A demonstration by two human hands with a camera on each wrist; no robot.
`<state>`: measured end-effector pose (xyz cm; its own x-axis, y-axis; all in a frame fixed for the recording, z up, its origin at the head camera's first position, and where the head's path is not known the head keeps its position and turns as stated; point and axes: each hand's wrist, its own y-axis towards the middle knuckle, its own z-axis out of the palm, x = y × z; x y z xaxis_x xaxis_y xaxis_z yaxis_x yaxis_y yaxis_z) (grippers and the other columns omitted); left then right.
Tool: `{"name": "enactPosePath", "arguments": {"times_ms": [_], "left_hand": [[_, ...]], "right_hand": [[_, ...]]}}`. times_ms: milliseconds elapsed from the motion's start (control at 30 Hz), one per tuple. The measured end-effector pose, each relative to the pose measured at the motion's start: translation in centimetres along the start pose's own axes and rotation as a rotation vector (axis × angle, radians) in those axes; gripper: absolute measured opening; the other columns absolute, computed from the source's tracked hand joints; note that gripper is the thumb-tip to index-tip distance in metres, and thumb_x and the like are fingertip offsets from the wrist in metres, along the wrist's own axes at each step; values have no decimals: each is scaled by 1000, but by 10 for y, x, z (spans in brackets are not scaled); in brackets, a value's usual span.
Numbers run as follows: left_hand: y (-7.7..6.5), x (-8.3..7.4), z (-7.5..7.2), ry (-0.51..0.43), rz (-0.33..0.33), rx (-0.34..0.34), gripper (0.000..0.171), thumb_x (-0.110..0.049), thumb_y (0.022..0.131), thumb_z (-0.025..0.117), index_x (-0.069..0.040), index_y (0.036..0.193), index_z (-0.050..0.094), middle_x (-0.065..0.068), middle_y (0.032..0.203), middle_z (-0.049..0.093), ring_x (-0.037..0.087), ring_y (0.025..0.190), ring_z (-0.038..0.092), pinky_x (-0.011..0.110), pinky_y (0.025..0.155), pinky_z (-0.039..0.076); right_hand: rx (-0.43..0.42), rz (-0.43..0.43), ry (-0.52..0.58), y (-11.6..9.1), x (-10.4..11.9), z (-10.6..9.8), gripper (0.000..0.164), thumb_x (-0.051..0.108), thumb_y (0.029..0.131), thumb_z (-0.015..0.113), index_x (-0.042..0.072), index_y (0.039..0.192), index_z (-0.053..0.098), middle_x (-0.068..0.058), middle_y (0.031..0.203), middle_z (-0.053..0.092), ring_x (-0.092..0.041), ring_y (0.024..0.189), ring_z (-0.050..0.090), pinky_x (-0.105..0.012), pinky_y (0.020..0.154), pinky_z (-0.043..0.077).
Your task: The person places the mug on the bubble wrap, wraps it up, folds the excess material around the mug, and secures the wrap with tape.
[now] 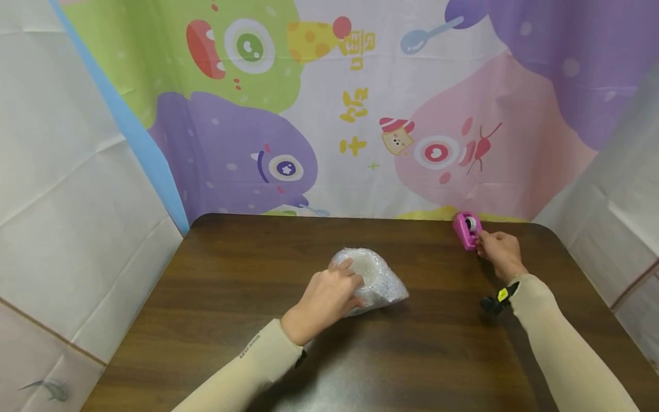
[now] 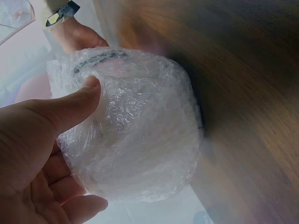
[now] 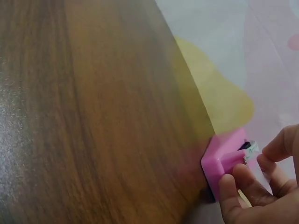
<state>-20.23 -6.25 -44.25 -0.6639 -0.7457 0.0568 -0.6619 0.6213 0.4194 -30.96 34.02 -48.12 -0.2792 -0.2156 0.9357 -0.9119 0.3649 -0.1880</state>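
Observation:
A bundle in clear bubble wrap (image 1: 381, 286) rests on the table, its wrapped content blurred by the plastic. My left hand (image 1: 329, 292) holds it from the left; in the left wrist view the thumb (image 2: 84, 102) presses the bundle's near face while the other fingers curl along its side. Toward the back right edge stands a pink tape dispenser (image 1: 467, 231) with a small roll in it. My right hand (image 1: 501, 252) is at its front, and in the right wrist view the fingertips pinch the clear end of the tape (image 3: 252, 150) beside the cutter.
The brown wooden table (image 1: 231, 274) ends at the back against a cartoon-printed curtain (image 1: 360, 189). Pale cloth walls (image 1: 77, 171) stand at both sides. A dark band with a yellow tag (image 1: 502, 294) sits on the right wrist.

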Motion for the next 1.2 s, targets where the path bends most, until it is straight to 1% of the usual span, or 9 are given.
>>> {"name": "enactPosePath", "arguments": {"times_ms": [100,267,400,533,667,767,933,1067,1200], "left_hand": [[0,0,0,1,-4,5,33,-47,72,89,-21,84,73,-7,85,74,19,122,68,34,62,62],[0,0,0,1,-4,6,34,-47,72,89,-20,84,72,-7,85,74,19,122,68,35,62,62],[0,0,1,-2,-2,-5,34,-46,71,90,-20,82,71,-6,84,74,20,121,69,35,61,62],[0,0,0,-6,-1,-6,34,-47,71,90,-20,82,71,-6,84,74,20,121,69,35,62,63],[0,0,1,2,-2,-2,35,-48,71,89,-20,82,71,-6,84,74,20,122,69,35,63,63],[0,0,1,7,-3,1,35,-48,71,89,-20,83,71,-6,84,74,20,122,68,36,64,63],[0,0,0,-2,-3,-7,35,-47,71,89,-20,82,71,-6,85,74,21,122,69,36,64,63],[-1,0,1,-5,0,-19,35,-48,70,89,-20,82,71,-6,85,74,21,121,69,36,64,63],[-1,0,1,-10,1,-21,35,-47,70,90,-20,83,71,-6,84,74,21,121,69,36,63,63]], "right_hand": [[5,1,39,1,1,-1,20,22,103,50,3,102,56,13,77,63,1,69,62,-15,68,58],[52,32,146,0,1,-6,16,17,102,52,2,106,54,10,74,66,-1,67,64,-16,66,59],[80,53,153,-4,-1,-8,19,17,101,52,0,109,52,9,74,66,-2,66,65,-18,65,59],[96,86,153,-7,-5,-10,22,20,102,51,-1,109,53,9,72,66,-2,64,64,-19,63,59],[93,105,121,-8,-7,-12,28,25,104,52,-2,111,55,9,72,66,-3,65,64,-20,63,59],[91,103,79,-7,-9,-13,31,28,105,52,-1,114,55,10,74,66,-2,66,64,-20,65,60],[83,94,44,-6,-12,-14,29,29,104,53,1,113,54,10,74,65,-2,66,63,-20,66,60],[73,89,44,-5,-12,-13,28,30,102,57,2,109,54,11,71,65,0,61,63,-20,64,60],[59,83,-3,-5,-13,-13,34,33,100,62,0,108,55,10,71,64,0,60,64,-20,63,60]]}}
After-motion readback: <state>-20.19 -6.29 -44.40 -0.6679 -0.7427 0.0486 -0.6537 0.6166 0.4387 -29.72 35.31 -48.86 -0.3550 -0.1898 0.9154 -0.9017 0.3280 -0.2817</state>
